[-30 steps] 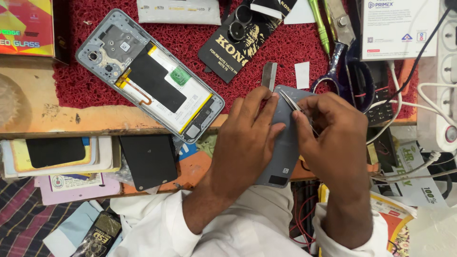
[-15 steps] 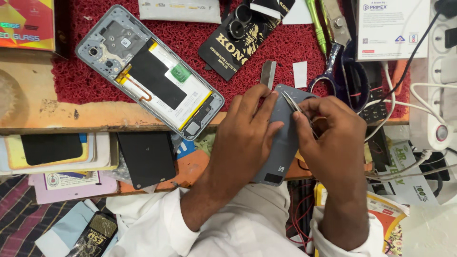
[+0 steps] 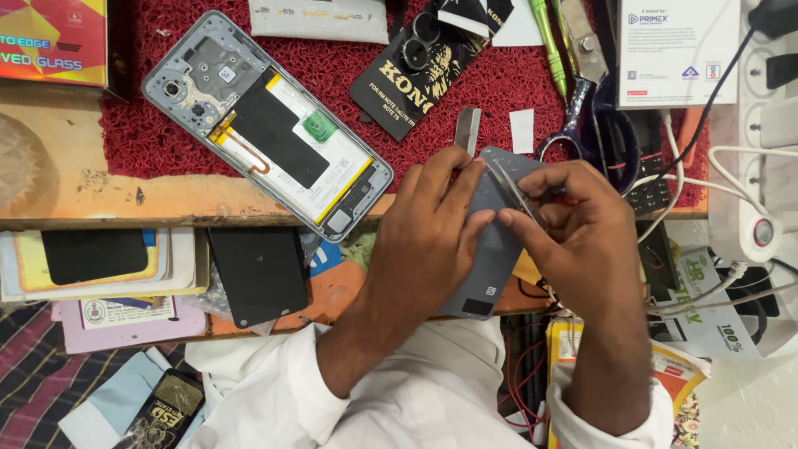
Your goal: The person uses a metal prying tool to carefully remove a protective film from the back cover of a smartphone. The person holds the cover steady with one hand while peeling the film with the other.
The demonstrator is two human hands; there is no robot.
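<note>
Hands over a desk (image 3: pixel 75 204): left hand (image 3: pixel 428 224) steadies a grey phone back cover (image 3: pixel 490 258), right hand (image 3: pixel 582 233) fingers pinch tweezers (image 3: pixel 509 185) against it; opened phone (image 3: pixel 266 125) lies unassembled nearby.

Opened phone (image 3: pixel 266 125) and scissors (image 3: pixel 598 100) on red mat (image 3: pixel 150 141).

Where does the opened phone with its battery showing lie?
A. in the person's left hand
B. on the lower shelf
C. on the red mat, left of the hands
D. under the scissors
C: the opened phone rests on the red mat, left of the left hand, touching neither hand.
</note>
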